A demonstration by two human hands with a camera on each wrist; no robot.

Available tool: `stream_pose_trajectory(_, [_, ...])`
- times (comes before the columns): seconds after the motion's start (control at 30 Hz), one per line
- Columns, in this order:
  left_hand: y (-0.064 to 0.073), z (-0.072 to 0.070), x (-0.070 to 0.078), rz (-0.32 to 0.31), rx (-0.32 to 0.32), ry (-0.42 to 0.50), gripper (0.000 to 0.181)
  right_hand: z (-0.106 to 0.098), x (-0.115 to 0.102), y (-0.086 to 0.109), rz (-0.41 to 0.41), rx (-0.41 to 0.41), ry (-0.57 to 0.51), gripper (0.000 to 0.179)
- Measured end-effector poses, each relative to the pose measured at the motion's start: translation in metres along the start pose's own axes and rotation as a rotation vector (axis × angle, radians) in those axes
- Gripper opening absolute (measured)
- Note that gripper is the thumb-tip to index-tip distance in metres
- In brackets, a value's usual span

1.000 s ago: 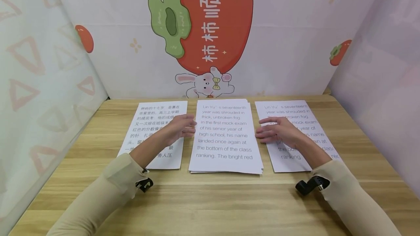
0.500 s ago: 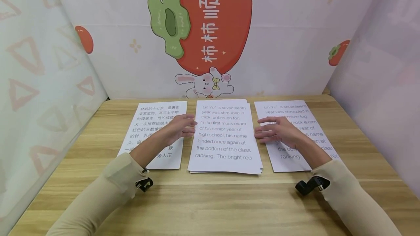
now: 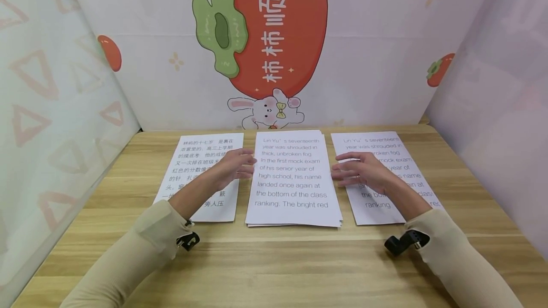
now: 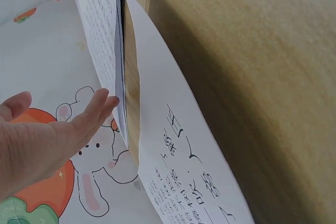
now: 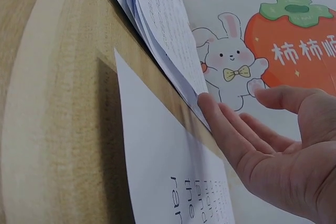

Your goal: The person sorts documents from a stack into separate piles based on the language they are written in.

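A stack of printed sheets with English text lies in the middle of the table, its lower sheets peeking out at the edges. My left hand reaches over a sheet of Chinese text, fingertips right at the stack's left edge. On the other side my right hand hovers above a sheet of English text, its fingertips close to the stack's right edge. In both wrist views the fingers are extended and loosely spread, with nothing gripped. Parts of both side sheets are hidden under the hands and forearms.
The wooden table runs up to a back wall printed with a large persimmon and a rabbit. Pale side walls stand left and right. Black straps with cameras sit at the wrists. In the wrist views the side sheets' near edges curl up.
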State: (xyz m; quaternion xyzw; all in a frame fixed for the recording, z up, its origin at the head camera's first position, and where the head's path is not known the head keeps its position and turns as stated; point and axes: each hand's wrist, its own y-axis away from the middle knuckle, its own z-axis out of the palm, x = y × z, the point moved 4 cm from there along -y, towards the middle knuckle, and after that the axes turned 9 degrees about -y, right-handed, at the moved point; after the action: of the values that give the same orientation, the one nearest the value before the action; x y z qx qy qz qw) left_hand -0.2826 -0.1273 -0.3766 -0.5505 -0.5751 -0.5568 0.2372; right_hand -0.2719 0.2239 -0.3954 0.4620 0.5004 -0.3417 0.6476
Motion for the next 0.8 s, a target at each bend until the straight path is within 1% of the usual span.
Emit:
stream_pose_trajectory(0.1, [-0.0005, -0.0004, 0.0006, 0.003, 0.018, -0.004, 0.059, 0.0002, 0.0003, -0.0009, -0.006, 0.006, -0.004, 0.055])
stream_pose_trajectory(0.43, [-0.0013, 0.0007, 0.0022, -0.017, 0.058, 0.043, 0.058, 0.0012, 0.0027, -0.0034, -0.043, 0.022, -0.007, 0.055])
stream_pose_trajectory(0.8, [-0.0041, 0.001, 0.0004, -0.015, 0.075, 0.074, 0.056, 0.0052, 0.0034, -0.0033, -0.042, 0.021, -0.021, 0.057])
